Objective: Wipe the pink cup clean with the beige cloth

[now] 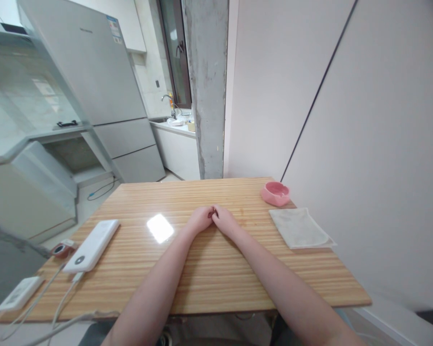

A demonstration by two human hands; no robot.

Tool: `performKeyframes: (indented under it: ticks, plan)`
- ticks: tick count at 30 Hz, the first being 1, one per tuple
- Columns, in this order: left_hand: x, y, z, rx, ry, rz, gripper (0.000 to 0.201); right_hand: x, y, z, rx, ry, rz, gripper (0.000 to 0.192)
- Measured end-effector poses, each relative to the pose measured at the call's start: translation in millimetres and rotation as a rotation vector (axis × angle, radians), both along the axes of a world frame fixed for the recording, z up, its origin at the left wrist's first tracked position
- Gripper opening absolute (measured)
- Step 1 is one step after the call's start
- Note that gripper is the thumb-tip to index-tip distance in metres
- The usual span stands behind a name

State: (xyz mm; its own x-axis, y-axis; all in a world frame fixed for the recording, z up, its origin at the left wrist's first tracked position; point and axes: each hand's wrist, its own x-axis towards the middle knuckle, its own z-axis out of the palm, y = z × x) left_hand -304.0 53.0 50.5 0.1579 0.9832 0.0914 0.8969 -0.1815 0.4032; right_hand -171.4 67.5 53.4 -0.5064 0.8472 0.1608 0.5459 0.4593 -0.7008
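Near the middle of the wooden table [216, 283], my left hand [201, 218] and my right hand [225, 219] rest together, touching at the fingers. Both are closed, with their fingers curled inward. A small dark reddish spot shows where they meet, too small to name. Whatever lies inside the fingers, if anything, is hidden. Both forearms reach forward over the table's front edge. To the right of my right hand lies a folded grey cloth [299, 228], apart from it. Beyond the cloth sits a pink ashtray [275, 193].
On the table's left stand a white power bank [93, 246] with a cable plugged in, a small reddish device [60, 250] and a white box-like piece [19, 293]. A wall [339, 120] borders the right side. Beyond are a fridge [90, 72] and a sink [160, 119].
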Motion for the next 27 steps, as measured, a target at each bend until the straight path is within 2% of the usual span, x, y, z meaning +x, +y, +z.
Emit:
performKeyframes:
  ticks: [11,17,19,21,23,26,27]
  plan:
    - [-2.4,3.3,-4.4,0.008,-0.023,0.004,0.015,-0.1,-1.0,0.3,0.004,-0.001,0.003,0.022]
    - [-3.9,3.6,-5.5,0.012,-0.039,-0.004,0.015,-0.2,4.2,-2.6,0.064,-0.013,-0.001,0.027]
    - [-4.3,2.4,-4.3,0.015,-0.05,-0.009,0.017,12.3,12.9,2.3,0.176,-0.025,-0.137,0.032]
    - [-4.7,1.1,-2.8,0.017,-0.065,-0.018,0.019,35.8,25.2,8.9,0.352,-0.052,-0.409,0.037]
    - [-5.0,0.0,-1.5,0.018,-0.079,-0.029,0.021,66.6,38.8,13.3,0.461,-0.097,-0.683,0.043]
    - [-5.3,-0.8,-0.1,0.021,-0.088,-0.044,0.024,109.8,55.4,9.0,0.461,-0.14,-0.989,0.051]
    - [-5.5,-0.9,0.2,0.021,-0.09,-0.049,0.025,120.0,59.4,4.6,0.445,-0.15,-1.041,0.051]
